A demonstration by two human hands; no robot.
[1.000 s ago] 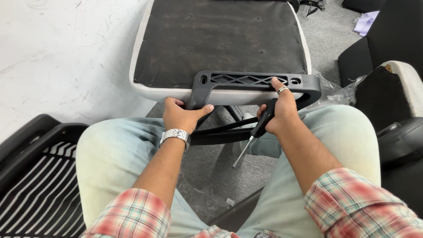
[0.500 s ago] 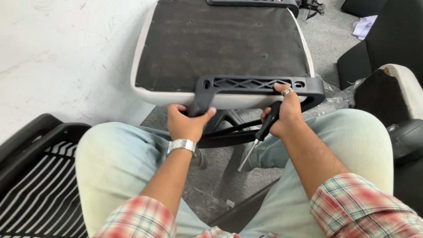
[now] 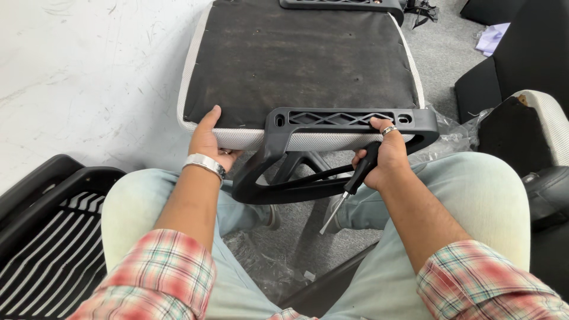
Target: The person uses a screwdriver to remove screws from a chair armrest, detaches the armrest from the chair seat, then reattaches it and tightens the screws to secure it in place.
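Observation:
An upturned chair seat [image 3: 296,65] with a dark fabric underside and a grey mesh edge lies in front of my knees. A black plastic armrest [image 3: 344,127] rests against its near edge. My left hand [image 3: 208,142] grips the seat's near left corner, thumb on top; a silver watch is on that wrist. My right hand [image 3: 385,157] holds a black-handled screwdriver [image 3: 349,184], its shaft pointing down and left, while its ringed finger presses on the armrest's top bar.
A black slatted chair back [image 3: 41,237] lies at lower left. Another seat cushion [image 3: 533,124] and black parts stand at right. A second black armrest [image 3: 344,5] sits at the seat's far edge. White marble floor at left, grey carpet beneath.
My left hand let go of the armrest and moved left to grip the seat's corner. The right hand stayed on the armrest with the screwdriver.

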